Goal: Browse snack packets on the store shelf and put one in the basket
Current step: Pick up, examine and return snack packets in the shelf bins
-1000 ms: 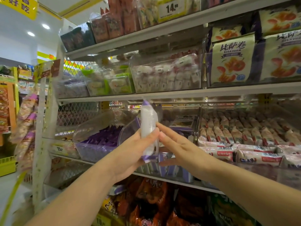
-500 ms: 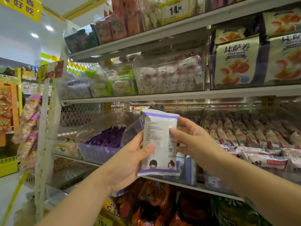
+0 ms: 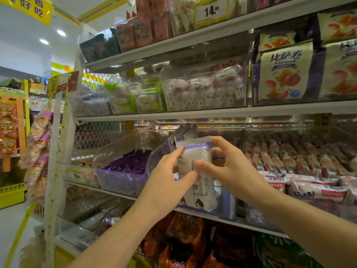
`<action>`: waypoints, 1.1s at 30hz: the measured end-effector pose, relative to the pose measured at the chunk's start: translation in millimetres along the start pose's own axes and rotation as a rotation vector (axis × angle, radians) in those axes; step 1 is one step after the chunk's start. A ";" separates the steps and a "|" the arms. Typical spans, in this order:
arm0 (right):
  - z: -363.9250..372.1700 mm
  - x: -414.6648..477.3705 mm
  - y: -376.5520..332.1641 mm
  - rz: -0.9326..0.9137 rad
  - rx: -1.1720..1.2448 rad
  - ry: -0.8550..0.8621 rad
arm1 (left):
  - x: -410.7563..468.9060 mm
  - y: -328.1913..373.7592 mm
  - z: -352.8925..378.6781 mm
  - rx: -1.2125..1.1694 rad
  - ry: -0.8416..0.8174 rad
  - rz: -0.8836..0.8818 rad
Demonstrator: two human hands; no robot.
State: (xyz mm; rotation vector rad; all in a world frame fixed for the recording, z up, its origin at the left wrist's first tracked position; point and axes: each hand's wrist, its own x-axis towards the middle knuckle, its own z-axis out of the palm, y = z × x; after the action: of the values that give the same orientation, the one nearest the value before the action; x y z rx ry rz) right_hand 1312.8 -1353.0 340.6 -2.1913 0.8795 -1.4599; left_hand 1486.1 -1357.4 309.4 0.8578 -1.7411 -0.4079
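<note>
Snack packet (image 3: pixel 201 175) upright, pinched between left hand (image 3: pixel 170 182), right hand (image 3: pixel 231 169)

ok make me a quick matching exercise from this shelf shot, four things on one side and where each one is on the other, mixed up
Things:
1 white-and-purple packet
2 purple wrappers
3 14.90 price tag
4 orange bags

Places:
a top shelf
b held by left hand and right hand
c lowest shelf, below the arms
d clear bin left of the hands

Pairs: 1-b, 2-d, 3-a, 4-c
</note>
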 end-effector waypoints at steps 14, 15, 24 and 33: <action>12.2 -5.5 -7.1 -0.086 -0.179 -0.018 | 2.8 -1.2 -3.9 -0.051 0.135 -0.018; 12.8 -6.2 -8.1 -0.092 -0.188 -0.014 | 2.4 -1.2 -3.1 -0.053 0.151 -0.006; 11.7 -5.0 -8.5 -0.081 -0.214 0.027 | 0.2 -11.3 -1.4 -0.180 -0.094 -0.012; 7.8 0.6 -3.3 0.021 -0.010 0.090 | -5.4 -4.3 0.8 -0.153 -0.370 0.000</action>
State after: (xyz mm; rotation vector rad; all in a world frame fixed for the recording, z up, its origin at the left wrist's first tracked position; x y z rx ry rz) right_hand 1321.1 -1351.3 339.9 -2.1318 0.9388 -1.5571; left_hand 1487.6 -1356.5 302.6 0.7031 -2.0159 -0.7262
